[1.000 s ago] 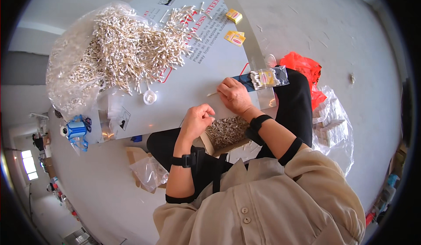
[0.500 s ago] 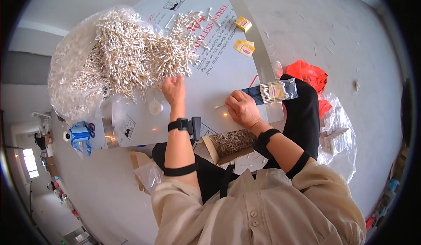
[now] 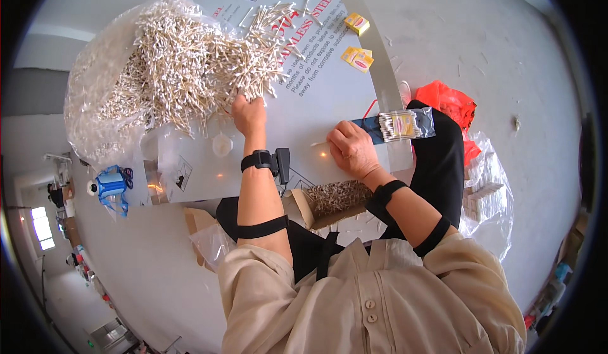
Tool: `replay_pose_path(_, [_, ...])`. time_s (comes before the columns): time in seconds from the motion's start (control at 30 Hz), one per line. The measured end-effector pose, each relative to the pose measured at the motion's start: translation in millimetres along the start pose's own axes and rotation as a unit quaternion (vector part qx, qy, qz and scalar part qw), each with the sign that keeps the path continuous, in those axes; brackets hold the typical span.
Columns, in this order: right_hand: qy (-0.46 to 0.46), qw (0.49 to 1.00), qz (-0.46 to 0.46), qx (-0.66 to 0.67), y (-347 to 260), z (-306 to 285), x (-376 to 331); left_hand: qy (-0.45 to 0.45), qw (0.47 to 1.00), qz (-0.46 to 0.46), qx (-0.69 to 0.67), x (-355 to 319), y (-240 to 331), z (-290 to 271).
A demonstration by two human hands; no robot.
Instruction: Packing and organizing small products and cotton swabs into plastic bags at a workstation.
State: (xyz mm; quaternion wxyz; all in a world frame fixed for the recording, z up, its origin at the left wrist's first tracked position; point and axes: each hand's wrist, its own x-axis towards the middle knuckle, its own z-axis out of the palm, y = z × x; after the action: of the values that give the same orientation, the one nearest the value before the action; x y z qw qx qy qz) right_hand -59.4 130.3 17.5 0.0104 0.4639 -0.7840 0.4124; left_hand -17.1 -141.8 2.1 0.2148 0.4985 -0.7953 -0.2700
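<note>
A big heap of cotton swabs (image 3: 183, 62) spills from a clear plastic bag (image 3: 88, 116) at the left of the metal table. My left hand (image 3: 249, 114) is at the heap's near edge, fingers bent in among the swabs; what they pinch is hidden. Over the table's near right part, my right hand (image 3: 351, 148) is closed with the knuckles up. One cotton swab (image 3: 318, 143) pokes out left of its fingers. Just beyond that hand lies a clear packet (image 3: 400, 126) with a row of swabs, a yellow card and a dark blue back.
Yellow cards (image 3: 358, 58) and a small yellow stack (image 3: 357, 23) lie by the table's right edge. A round translucent lid (image 3: 222, 145) is near my left wrist. Below the near edge stands a cardboard box of swabs (image 3: 339, 202). A red bag (image 3: 446, 103) and blue bottle (image 3: 111, 183) flank the table.
My left hand has shifted slightly left along the heap's edge, its fingertips further in among the swabs. My right hand has turned a little in place. The whole view has tilted slightly.
</note>
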Motion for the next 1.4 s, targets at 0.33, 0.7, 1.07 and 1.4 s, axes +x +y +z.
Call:
replay_pose_path(0.33, [0.009, 1.0, -0.001, -0.01, 4.2, 0.5, -4.1, -0.246, 0.921, -0.144, -0.265, -53.7, 13.2, -40.6])
replay_pose_path(0.7, [-0.002, 1.0, -0.005, 0.021, 0.1, 0.3, -2.5, -0.05, 0.989, 0.06, -0.124, -72.4, -0.8, -28.4])
replay_pose_path(1.07, [0.005, 1.0, -0.006, 0.026, -1.6, -2.6, -2.4, -0.024, 0.987, 0.13, 0.087, -114.8, 15.4, -24.4])
replay_pose_path(1.4, [0.012, 0.999, -0.006, 0.031, 2.0, -2.3, -3.6, -0.047, 0.973, 0.225, -0.015, -115.5, 45.8, -10.3])
